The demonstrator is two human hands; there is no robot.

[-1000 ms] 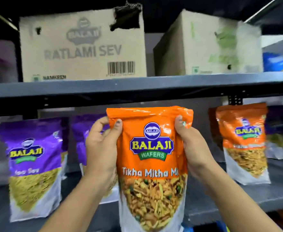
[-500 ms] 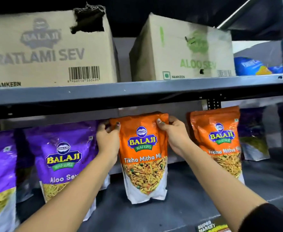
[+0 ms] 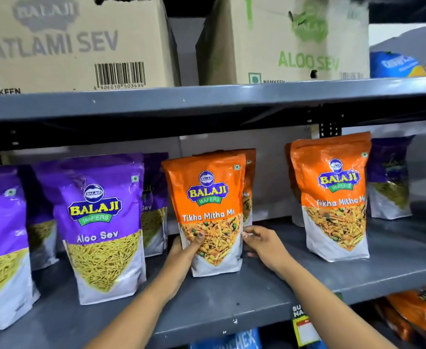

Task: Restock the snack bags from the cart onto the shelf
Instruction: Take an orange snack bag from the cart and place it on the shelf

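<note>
An orange Tikha Mitha Mix bag (image 3: 208, 197) stands upright on the grey shelf (image 3: 244, 295), in front of another orange bag of the same kind. My left hand (image 3: 185, 250) grips its lower left side, thumb across the front. My right hand (image 3: 262, 244) touches its lower right edge with the fingertips. A second row of orange bags (image 3: 332, 195) stands to the right. Purple Aloo Sev bags (image 3: 101, 222) stand to the left. The cart is not in view.
Two cardboard boxes, Ratlami Sev (image 3: 63, 41) and Aloo Sev (image 3: 290, 39), sit on the upper shelf (image 3: 206, 102), which hangs low over the bags. Dark purple bags (image 3: 390, 177) stand at far right. More orange packets (image 3: 418, 313) lie on the shelf below.
The orange bag went from held up near me to standing on the shelf. Both hands slid from its top corners down to its lower sides.
</note>
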